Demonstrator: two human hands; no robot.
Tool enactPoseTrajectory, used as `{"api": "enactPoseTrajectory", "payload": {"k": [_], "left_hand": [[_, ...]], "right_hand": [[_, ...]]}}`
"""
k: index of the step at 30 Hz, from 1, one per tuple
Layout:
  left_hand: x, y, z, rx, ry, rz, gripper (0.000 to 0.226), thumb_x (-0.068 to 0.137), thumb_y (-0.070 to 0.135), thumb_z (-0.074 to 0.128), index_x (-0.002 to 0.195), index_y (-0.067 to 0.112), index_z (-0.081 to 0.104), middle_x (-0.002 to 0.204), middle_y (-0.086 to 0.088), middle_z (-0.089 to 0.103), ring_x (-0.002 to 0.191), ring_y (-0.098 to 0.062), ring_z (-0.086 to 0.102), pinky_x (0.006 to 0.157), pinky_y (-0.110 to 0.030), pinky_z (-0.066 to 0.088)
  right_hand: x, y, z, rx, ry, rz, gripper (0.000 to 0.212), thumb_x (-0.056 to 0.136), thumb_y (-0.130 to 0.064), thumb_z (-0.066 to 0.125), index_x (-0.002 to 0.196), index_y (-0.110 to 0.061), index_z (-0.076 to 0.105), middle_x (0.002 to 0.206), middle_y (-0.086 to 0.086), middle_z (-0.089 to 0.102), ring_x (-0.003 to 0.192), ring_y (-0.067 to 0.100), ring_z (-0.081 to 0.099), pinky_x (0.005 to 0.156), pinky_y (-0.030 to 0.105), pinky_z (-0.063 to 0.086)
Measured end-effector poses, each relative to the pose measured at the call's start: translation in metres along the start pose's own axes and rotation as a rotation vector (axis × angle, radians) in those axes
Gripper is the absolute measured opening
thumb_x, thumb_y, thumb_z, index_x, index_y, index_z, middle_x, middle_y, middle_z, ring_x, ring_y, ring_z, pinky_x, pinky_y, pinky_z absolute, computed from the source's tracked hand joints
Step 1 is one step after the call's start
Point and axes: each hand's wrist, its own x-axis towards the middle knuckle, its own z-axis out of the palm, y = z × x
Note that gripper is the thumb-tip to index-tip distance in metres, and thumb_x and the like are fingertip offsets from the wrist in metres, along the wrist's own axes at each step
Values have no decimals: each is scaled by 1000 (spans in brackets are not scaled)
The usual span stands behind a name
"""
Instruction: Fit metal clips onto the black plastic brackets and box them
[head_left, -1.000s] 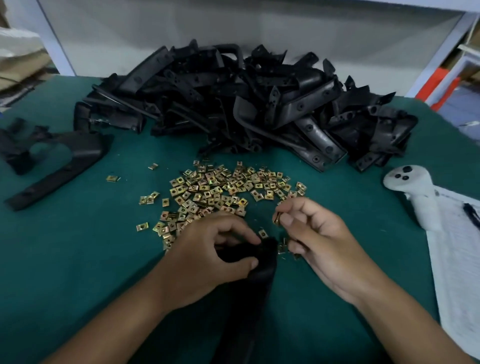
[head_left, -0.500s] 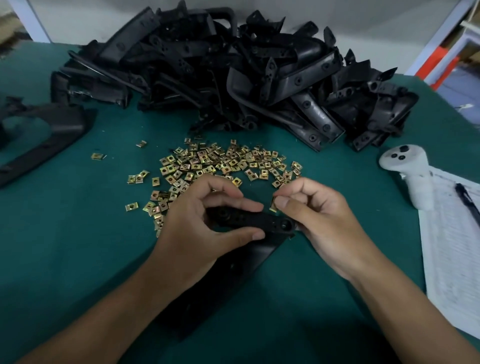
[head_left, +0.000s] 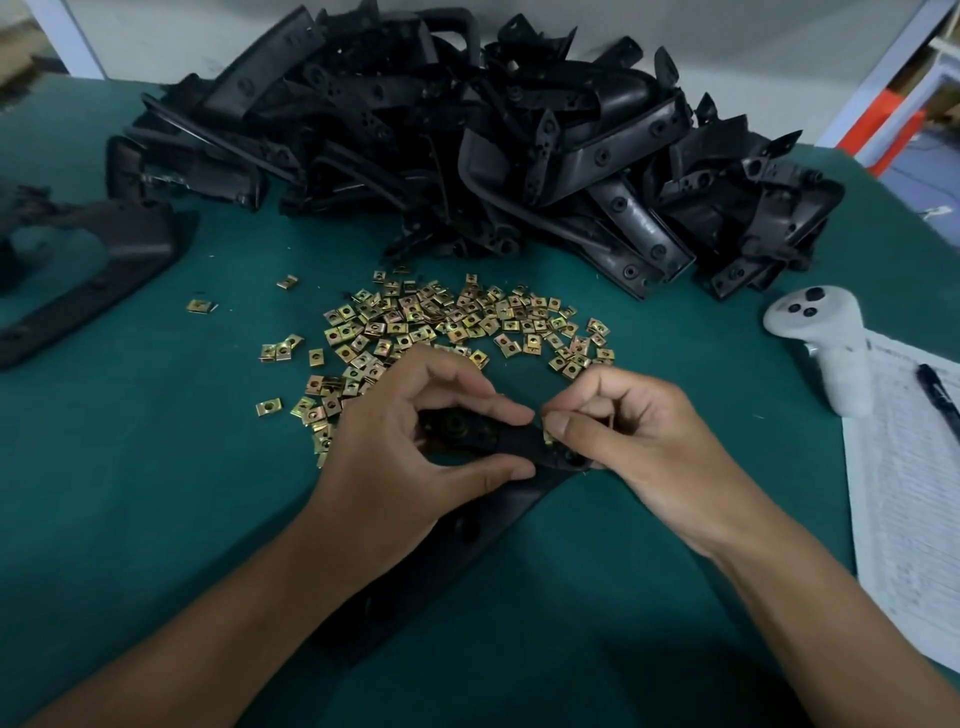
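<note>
My left hand (head_left: 410, 457) grips one end of a black plastic bracket (head_left: 467, 530) between thumb and fingers, low in the middle of the green table. My right hand (head_left: 639, 441) pinches a small brass-coloured metal clip (head_left: 546, 435) against the bracket's upper edge, right beside my left fingertips. The bracket's long arm runs down and left under my left wrist. Several loose metal clips (head_left: 441, 322) lie scattered just beyond my hands. A big pile of black brackets (head_left: 467, 156) fills the back of the table.
A separate black bracket (head_left: 88, 270) lies at the left edge. A white hand controller (head_left: 821, 338) stands at the right, beside a printed paper sheet (head_left: 914, 499) with a pen (head_left: 940, 400) on it. Bare green table surface (head_left: 130, 493) lies at the near left.
My left hand turned the bracket from pointing away to lying crosswise. My right hand brought the clip down onto the bracket's edge. The view shifted lower and closer.
</note>
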Motion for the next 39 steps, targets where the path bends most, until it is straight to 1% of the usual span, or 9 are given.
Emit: {"api": "enactPoseTrajectory", "payload": {"k": [6, 10, 13, 17, 22, 24, 29, 33, 39], "left_hand": [[0, -2, 0, -42, 67, 4, 46, 70, 22, 90, 101, 29, 57, 102, 8, 78, 99, -13, 74, 85, -23, 58], [1, -4, 0, -45, 93, 14, 46, 70, 24, 90, 100, 31, 57, 103, 6, 78, 99, -15, 74, 84, -25, 59], [2, -6, -1, -71, 120, -42, 53, 67, 36, 93, 105, 37, 57, 110, 4, 75, 105, -20, 72, 86, -34, 60], [3, -7, -2, -158, 66, -221, 55, 59, 50, 93, 104, 38, 64, 106, 5, 75, 97, -15, 74, 81, -23, 59], [3, -9, -4, -41, 13, -243, 35, 62, 45, 86, 90, 33, 70, 90, 7, 74, 81, -7, 71, 71, -15, 55], [2, -9, -3, -22, -17, -251, 34, 62, 46, 86, 91, 35, 70, 90, 10, 74, 81, -5, 71, 71, -13, 54], [0, -8, -2, 100, -52, -216, 34, 65, 53, 83, 94, 41, 68, 90, 15, 73, 76, -4, 70, 66, -12, 52], [-1, -7, -2, 117, -65, -261, 39, 63, 56, 82, 96, 43, 67, 91, 15, 74, 79, -10, 73, 69, -26, 61], [1, -5, -1, 136, -83, -277, 42, 61, 60, 80, 98, 46, 65, 95, 19, 74, 81, -3, 72, 72, -21, 59]], "right_hand": [[0, 0, 0, 17, 32, 63, 21, 86, -44, 66, 87, -26, 76, 80, 0, 66, 68, 4, 51, 67, 27, 38], [-2, 1, -1, -23, -8, 6, 8, 86, -31, 73, 92, -27, 75, 75, -17, 66, 68, -1, 55, 66, 13, 42], [-3, 0, 0, -48, -5, -35, 17, 80, -27, 78, 97, -27, 73, 76, -15, 65, 71, 4, 54, 66, 13, 44], [-1, 1, 1, -25, 15, -55, 19, 83, -20, 73, 100, -28, 72, 82, -16, 69, 72, 2, 56, 66, 12, 45], [9, 8, -17, 616, 52, 130, 50, 79, 15, 42, 122, -4, 61, 125, 16, 69, 90, 12, 64, 78, 26, 56], [11, 10, -23, 716, 57, 182, 53, 82, 22, 37, 127, 0, 56, 128, 22, 66, 98, 16, 70, 84, 26, 57], [11, 13, -25, 764, 10, 206, 48, 90, 13, 48, 136, 0, 51, 133, 24, 63, 124, 32, 62, 90, 27, 56], [13, 9, -21, 671, 97, 272, 47, 85, 2, 62, 131, -2, 57, 125, 20, 69, 115, 30, 68, 82, 24, 59], [12, 6, -14, 447, 155, 228, 28, 81, -12, 71, 108, -18, 76, 107, 15, 75, 93, 22, 73, 74, 25, 58]]}}
